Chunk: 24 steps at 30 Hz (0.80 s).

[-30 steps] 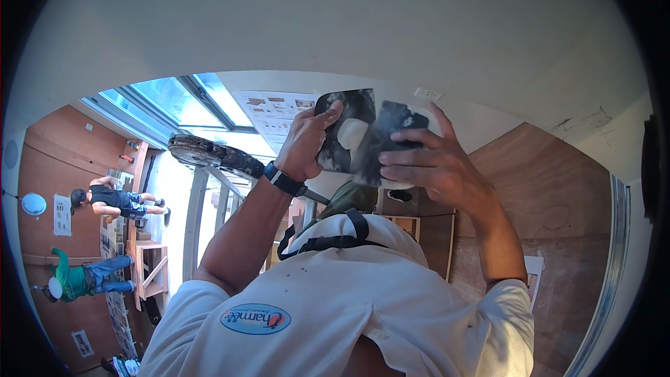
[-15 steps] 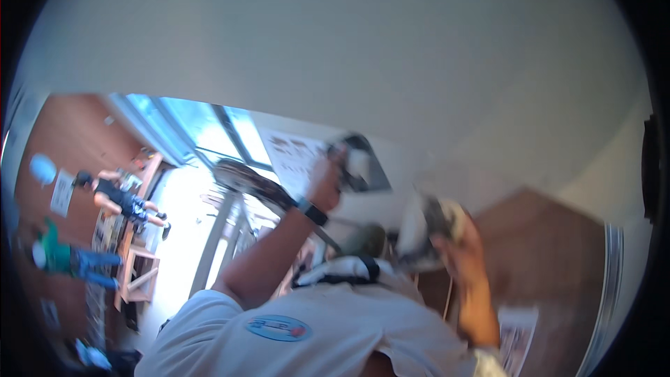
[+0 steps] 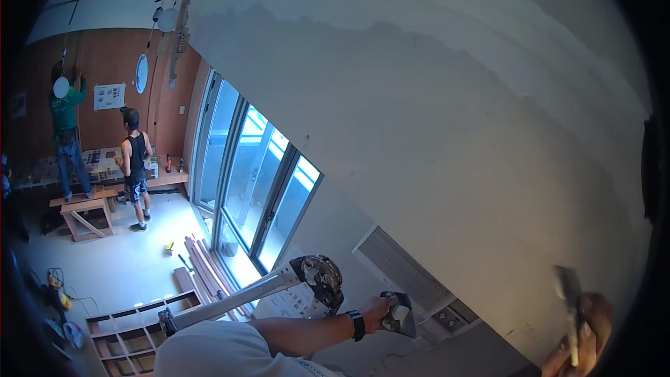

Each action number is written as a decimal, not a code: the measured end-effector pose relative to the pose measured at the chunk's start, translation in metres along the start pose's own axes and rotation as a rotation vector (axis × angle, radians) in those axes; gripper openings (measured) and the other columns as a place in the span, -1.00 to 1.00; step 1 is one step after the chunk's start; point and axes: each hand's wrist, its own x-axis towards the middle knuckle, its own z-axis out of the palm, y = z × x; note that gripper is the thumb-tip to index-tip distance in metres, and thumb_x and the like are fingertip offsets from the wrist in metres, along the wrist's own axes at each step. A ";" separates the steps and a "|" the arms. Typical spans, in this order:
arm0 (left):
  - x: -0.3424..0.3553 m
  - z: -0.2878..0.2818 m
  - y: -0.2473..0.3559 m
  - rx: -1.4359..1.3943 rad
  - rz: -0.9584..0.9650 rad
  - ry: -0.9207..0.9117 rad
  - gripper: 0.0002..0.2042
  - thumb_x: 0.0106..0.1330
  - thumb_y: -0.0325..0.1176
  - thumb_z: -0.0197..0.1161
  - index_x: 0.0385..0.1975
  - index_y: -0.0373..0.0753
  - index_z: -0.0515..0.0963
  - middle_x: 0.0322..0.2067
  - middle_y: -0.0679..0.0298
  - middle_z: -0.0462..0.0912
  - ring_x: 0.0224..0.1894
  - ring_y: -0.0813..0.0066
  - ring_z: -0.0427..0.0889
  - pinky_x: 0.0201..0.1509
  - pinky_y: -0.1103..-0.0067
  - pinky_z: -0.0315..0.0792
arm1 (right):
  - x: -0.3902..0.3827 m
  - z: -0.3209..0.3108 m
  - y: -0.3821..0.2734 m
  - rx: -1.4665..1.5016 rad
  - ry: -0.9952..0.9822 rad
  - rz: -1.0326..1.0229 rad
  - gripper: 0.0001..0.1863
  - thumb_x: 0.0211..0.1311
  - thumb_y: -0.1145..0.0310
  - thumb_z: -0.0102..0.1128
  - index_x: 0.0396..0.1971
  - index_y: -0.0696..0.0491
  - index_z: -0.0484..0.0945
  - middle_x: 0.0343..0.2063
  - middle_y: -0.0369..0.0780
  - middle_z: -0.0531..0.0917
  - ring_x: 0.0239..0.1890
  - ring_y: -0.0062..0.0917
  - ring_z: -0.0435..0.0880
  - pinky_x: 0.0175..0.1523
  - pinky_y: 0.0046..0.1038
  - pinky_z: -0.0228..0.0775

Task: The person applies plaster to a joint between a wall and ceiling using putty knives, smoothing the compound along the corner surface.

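Since a second ago my two hands have parted: then the plates were together in front of my chest, and now my right hand [image 3: 592, 331] is far out at the lower right while my left hand [image 3: 377, 313] sits low, near the middle. My view has also swung round, bringing more of the room in. My left fingers are closed round the edge of a dark putty plate [image 3: 406, 324], which carries a white lump of putty [image 3: 400, 313]. My right fingers are wrapped about a putty knife [image 3: 568, 281], its blade pointing up, just in front of the big white panel [image 3: 433, 146]; I cannot tell whether blade and panel touch. Paler bands run across the panel's upper part. Beside my left forearm a grey metal bar [image 3: 234, 299] ends in a dark, crusted head [image 3: 321, 283]. Beyond stand the glass doors [image 3: 251, 160], with planks [image 3: 206, 265] on the floor near them. Farther left, a co-worker in green [image 3: 65, 112] stands on a wooden stand [image 3: 87, 220], and another in a black top [image 3: 135, 153] stands nearby.
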 end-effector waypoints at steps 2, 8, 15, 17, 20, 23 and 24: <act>0.006 0.010 0.001 0.012 -0.035 -0.035 -0.68 0.57 -0.12 0.13 0.10 -0.21 0.50 -0.09 0.23 0.69 -0.12 0.34 0.74 -0.08 0.27 0.71 | 0.030 0.016 0.005 -0.242 -0.052 -0.094 -0.67 0.21 0.42 0.38 -0.04 0.14 0.57 -0.03 0.01 0.65 -0.17 -0.19 0.64 -0.19 -0.30 0.57; 0.054 0.026 -0.031 0.124 -0.097 -0.061 -0.66 0.54 -0.10 0.14 0.11 -0.20 0.53 -0.08 0.23 0.71 -0.10 0.33 0.75 -0.12 0.27 0.70 | 0.123 0.089 0.051 -0.296 -0.015 -0.358 -0.60 0.17 0.32 0.35 0.05 -0.07 0.64 0.01 -0.03 0.61 -0.20 -0.29 0.59 -0.24 -0.32 0.48; 0.100 0.002 -0.054 0.259 0.055 -0.079 -0.68 0.55 -0.09 0.11 0.06 -0.17 0.55 -0.13 0.26 0.69 -0.17 0.33 0.73 -0.21 0.27 0.68 | 0.182 0.199 0.063 -0.370 0.051 -0.462 -0.42 0.33 0.23 0.19 0.36 -0.14 0.42 0.03 -0.03 0.55 -0.08 -0.28 0.49 -0.16 -0.19 0.48; 0.101 0.002 -0.050 0.275 0.083 -0.074 -0.69 0.55 -0.10 0.11 0.05 -0.17 0.56 -0.15 0.26 0.69 -0.19 0.34 0.72 -0.23 0.28 0.67 | 0.196 0.222 0.067 -0.392 0.028 -0.485 -0.39 0.37 0.24 0.15 0.42 -0.11 0.35 0.07 0.02 0.53 -0.07 -0.27 0.49 -0.12 -0.12 0.49; 0.099 0.006 -0.043 0.297 0.120 -0.083 -0.69 0.55 -0.10 0.11 0.03 -0.18 0.57 -0.18 0.26 0.68 -0.23 0.34 0.71 -0.26 0.29 0.66 | 0.221 0.253 0.067 -0.388 -0.006 -0.466 -0.32 0.34 0.28 0.19 0.45 -0.04 0.28 0.14 0.13 0.48 0.08 -0.10 0.52 0.02 0.00 0.49; 0.098 0.010 -0.038 0.308 0.144 -0.089 -0.70 0.54 -0.11 0.11 0.02 -0.19 0.58 -0.21 0.26 0.68 -0.27 0.35 0.70 -0.29 0.31 0.64 | 0.240 0.279 0.060 -0.379 -0.032 -0.474 -0.27 0.34 0.29 0.22 0.48 -0.01 0.20 0.18 0.19 0.45 0.19 0.05 0.48 0.14 0.17 0.44; 0.098 0.010 -0.038 0.311 0.152 -0.092 -0.70 0.54 -0.11 0.11 0.01 -0.19 0.59 -0.22 0.25 0.68 -0.28 0.35 0.69 -0.30 0.31 0.63 | 0.244 0.286 0.057 -0.371 -0.054 -0.474 -0.27 0.35 0.29 0.22 0.48 0.01 0.20 0.19 0.20 0.44 0.22 0.08 0.46 0.18 0.20 0.41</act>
